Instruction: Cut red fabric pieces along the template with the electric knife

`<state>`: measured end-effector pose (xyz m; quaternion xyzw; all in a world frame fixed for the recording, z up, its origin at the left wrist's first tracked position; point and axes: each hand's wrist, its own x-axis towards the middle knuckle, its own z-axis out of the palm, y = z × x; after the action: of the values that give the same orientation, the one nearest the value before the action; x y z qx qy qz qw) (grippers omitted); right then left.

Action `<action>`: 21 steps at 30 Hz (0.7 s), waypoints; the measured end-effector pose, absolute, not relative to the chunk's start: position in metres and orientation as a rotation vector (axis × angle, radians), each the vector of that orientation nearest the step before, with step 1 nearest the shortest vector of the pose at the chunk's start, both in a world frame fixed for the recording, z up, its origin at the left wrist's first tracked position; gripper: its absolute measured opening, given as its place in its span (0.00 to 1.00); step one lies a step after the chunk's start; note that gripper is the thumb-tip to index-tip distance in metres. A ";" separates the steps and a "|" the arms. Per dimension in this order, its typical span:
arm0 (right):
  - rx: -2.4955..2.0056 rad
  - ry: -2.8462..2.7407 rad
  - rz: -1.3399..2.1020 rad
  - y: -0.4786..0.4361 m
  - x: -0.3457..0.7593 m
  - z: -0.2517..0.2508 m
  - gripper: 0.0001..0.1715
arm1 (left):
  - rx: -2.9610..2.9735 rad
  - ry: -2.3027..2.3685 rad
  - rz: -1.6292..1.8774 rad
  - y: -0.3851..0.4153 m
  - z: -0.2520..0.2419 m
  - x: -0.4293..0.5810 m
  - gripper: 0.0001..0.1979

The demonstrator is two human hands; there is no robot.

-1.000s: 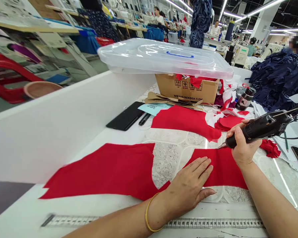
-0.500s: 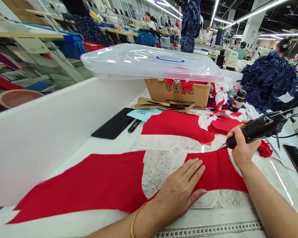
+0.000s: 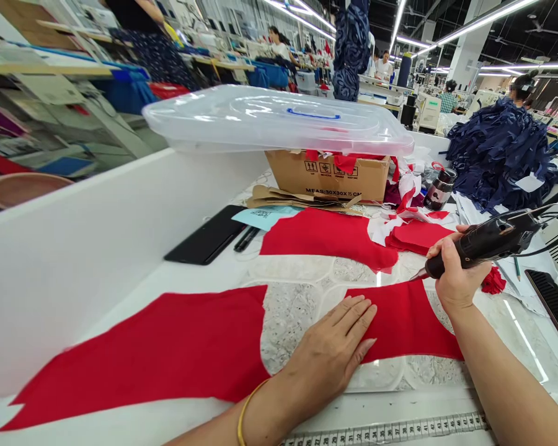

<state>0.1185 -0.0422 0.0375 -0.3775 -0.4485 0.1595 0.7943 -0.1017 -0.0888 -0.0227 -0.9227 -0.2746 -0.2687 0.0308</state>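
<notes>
My left hand [image 3: 337, 337] lies flat, fingers stretched together, on the left part of a red fabric piece [image 3: 402, 328]. My right hand [image 3: 458, 279] is wrapped round a black corded tool [image 3: 483, 243] with a pointed metal tip. That tip meets the top edge of the same piece, near its upper right corner. Left of my left hand spreads a larger red fabric piece [image 3: 149, 353], partly under my forearm. Another red piece [image 3: 325, 238] lies farther back, beside a small stack of red pieces [image 3: 416, 236].
A clear plastic lid [image 3: 279, 121] rests over a cardboard box [image 3: 328, 179] at the back. Nearby are a black tablet [image 3: 204, 235], a dark jar [image 3: 440, 189], a navy strip heap [image 3: 502, 152] and a phone [image 3: 553, 303]. A tape measure [image 3: 400, 432] runs along the front.
The whole view has shifted slightly. My left thumb has drawn in a little towards the fingers. The tool tip stays at the fabric's top edge.
</notes>
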 end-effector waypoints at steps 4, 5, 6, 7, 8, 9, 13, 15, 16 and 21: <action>-0.832 -0.971 0.350 -0.039 0.119 0.033 0.15 | -2.853 -0.834 -0.818 -0.089 -0.021 -0.100 0.19; -0.840 -0.970 0.345 -0.038 0.119 0.031 0.14 | -2.862 -0.832 -0.827 -0.089 -0.021 -0.099 0.19; -0.851 -0.966 0.339 -0.037 0.119 0.029 0.14 | -2.871 -0.829 -0.839 -0.089 -0.021 -0.099 0.19; -0.864 -0.959 0.333 -0.036 0.119 0.028 0.14 | -2.875 -0.824 -0.853 -0.089 -0.021 -0.098 0.19; -0.877 -0.951 0.327 -0.035 0.120 0.028 0.14 | -2.875 -0.820 -0.861 -0.089 -0.021 -0.098 0.19; -0.884 -0.947 0.325 -0.035 0.120 0.028 0.15 | -2.868 -0.818 -0.868 -0.088 -0.021 -0.098 0.18; -0.850 -0.954 0.343 -0.042 0.119 0.036 0.16 | -2.849 -0.856 -0.903 -0.085 -0.021 -0.100 0.18; -0.815 -0.965 0.374 -0.052 0.114 0.041 0.16 | -2.864 -0.910 -0.935 -0.083 -0.020 -0.101 0.17; -0.801 -0.976 0.402 -0.058 0.110 0.043 0.16 | -2.874 -0.938 -0.949 -0.082 -0.019 -0.101 0.17; -0.773 -1.089 0.606 -0.095 0.080 0.046 0.14 | -2.948 -0.974 -0.931 -0.080 -0.015 -0.100 0.16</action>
<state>0.0804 -0.0953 0.0457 -0.3529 -0.4969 0.2768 0.7429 -0.1001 -0.0800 -0.0148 -0.9083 -0.3002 -0.2870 -0.0499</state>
